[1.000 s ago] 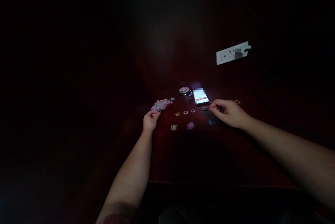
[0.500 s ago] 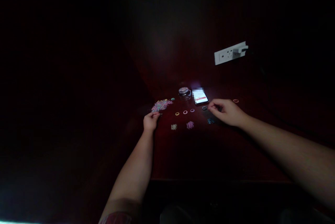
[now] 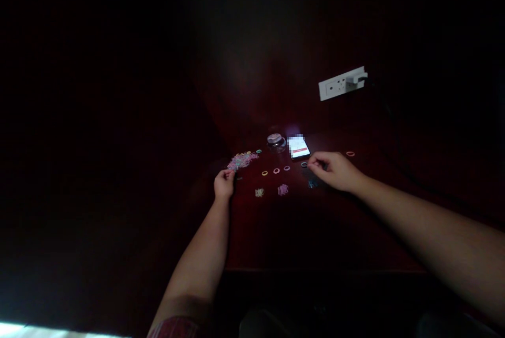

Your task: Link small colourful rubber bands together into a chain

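Note:
My left hand [image 3: 224, 184] is closed in a pinch at the near edge of a heap of small pastel elastic bands [image 3: 242, 161]. Whatever its fingertips hold, if anything, is too small to make out. A dark greenish band [image 3: 239, 178] lies just right of those fingers. My right hand [image 3: 333, 170] also has its fingers pinched together, beside a grey-blue ring [image 3: 303, 165]; its fingertips' contents are hidden. Below it is a small blue pile of bands [image 3: 312, 184]. Yellow [image 3: 264, 173], pink [image 3: 276, 171] and purple [image 3: 286, 168] rings lie between my hands.
A cream pile of bands [image 3: 259, 192] and a purple pile [image 3: 283, 189] lie nearer me. Behind stand a clear lidded jar [image 3: 275, 142] and a lit phone [image 3: 299, 147]. A reddish ring [image 3: 350, 153] lies right. The wall has a socket [image 3: 341, 84] with a plug.
The view has shifted slightly, moving everything a little left. My left fingertips have drawn back from the small dark band toward the heap. My right hand stays by the grey-blue ring.

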`<state>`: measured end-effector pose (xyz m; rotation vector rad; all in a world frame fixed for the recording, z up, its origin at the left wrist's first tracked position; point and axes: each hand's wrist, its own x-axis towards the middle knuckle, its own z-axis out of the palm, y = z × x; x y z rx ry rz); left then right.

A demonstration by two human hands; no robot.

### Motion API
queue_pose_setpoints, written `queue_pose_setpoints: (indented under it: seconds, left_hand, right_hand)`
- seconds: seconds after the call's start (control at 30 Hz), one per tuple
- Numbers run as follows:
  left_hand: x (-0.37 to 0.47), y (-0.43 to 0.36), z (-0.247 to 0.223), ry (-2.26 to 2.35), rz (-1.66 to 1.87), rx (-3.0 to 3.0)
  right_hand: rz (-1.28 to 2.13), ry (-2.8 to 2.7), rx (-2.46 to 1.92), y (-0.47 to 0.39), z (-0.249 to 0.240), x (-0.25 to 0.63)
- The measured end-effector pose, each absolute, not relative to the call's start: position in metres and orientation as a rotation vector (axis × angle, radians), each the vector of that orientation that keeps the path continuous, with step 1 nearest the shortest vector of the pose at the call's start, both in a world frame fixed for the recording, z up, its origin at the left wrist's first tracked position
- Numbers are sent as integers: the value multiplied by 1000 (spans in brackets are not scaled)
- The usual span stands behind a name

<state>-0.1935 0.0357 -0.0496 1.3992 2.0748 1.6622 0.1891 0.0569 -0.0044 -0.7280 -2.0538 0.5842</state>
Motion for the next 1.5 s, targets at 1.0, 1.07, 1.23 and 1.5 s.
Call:
queue_pose_setpoints:
  seconds: [1.0, 1.07, 1.23, 1.5]
  left_hand:
    - [19, 17, -11, 1394, 1531, 2012]
    - [18, 20, -14, 1394, 1524, 1976]
    - [18, 23, -20, 1352, 1524, 1904]
    - [18, 20, -17, 1352, 1527, 1911]
  right_hand:
    - [507, -2028, -600, 54, -2, 187]
    - [471, -2031, -591, 56, -3, 188]
    - [476, -2032, -587, 59, -5, 189]
    - [485, -2039, -633, 60, -5, 191]
